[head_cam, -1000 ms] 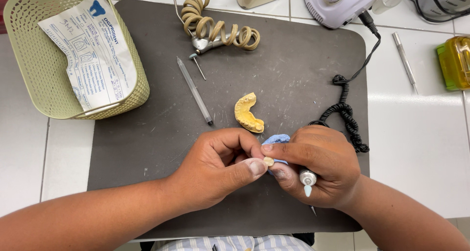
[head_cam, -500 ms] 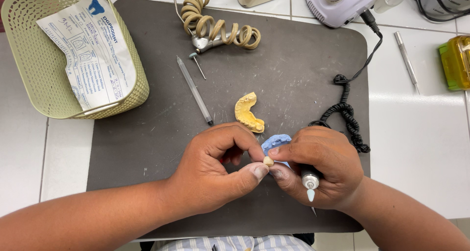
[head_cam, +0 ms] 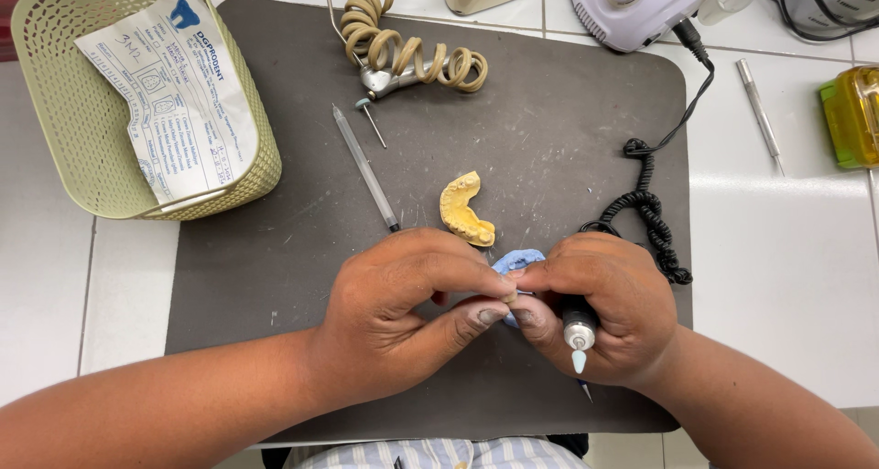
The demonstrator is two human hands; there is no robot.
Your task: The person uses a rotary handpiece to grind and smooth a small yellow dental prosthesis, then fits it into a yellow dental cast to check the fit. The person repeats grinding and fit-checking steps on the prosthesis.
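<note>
Pinching a small pale piece (head_cam: 509,296) between thumb and forefinger, my left hand (head_cam: 403,318) meets my right hand (head_cam: 600,309) over the dark mat's (head_cam: 275,277) near edge. My right hand is closed around a handpiece (head_cam: 578,336), its pale tip pointing toward me, and its fingertips touch the piece too. A blue model (head_cam: 517,263) lies under both hands; a yellow cast (head_cam: 463,210) lies just beyond. A probe (head_cam: 364,167) lies left of it.

On the dark rubber bench mat (head_cam: 275,277), the yellow plaster jaw cast (head_cam: 465,211) lay just behind both hands, a thin metal probe (head_cam: 365,167) to its left. The green plastic basket (head_cam: 82,149) sat far left, a printed paper form (head_cam: 174,94) inside.
</note>
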